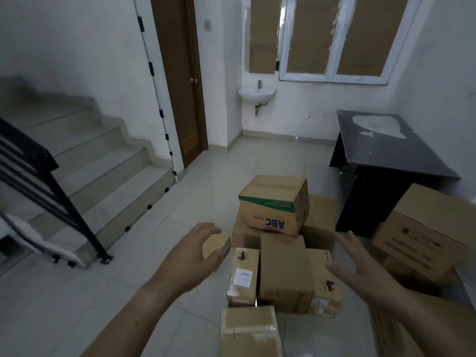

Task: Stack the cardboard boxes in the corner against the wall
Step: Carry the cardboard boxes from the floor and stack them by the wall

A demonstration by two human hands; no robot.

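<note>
A loose pile of brown cardboard boxes lies on the tiled floor in front of me. On top sits a box printed "ABC TAPE" [277,204] with a green stripe. Below it stand a plain tall box [284,269], a narrow box with a white label [243,275] and a small box [219,244] at the left. Another box [248,331] lies nearest to me. My left hand [192,251] hovers open just left of the pile, beside the small box. My right hand [360,266] is spread open to the right of the pile. Neither hand holds anything.
A black desk [386,153] stands against the right wall, with larger stacked boxes [425,235] beside it. Stairs with a black railing [49,186] rise on the left. A brown door [180,73], a wall sink [256,95] and a window [334,37] are at the back.
</note>
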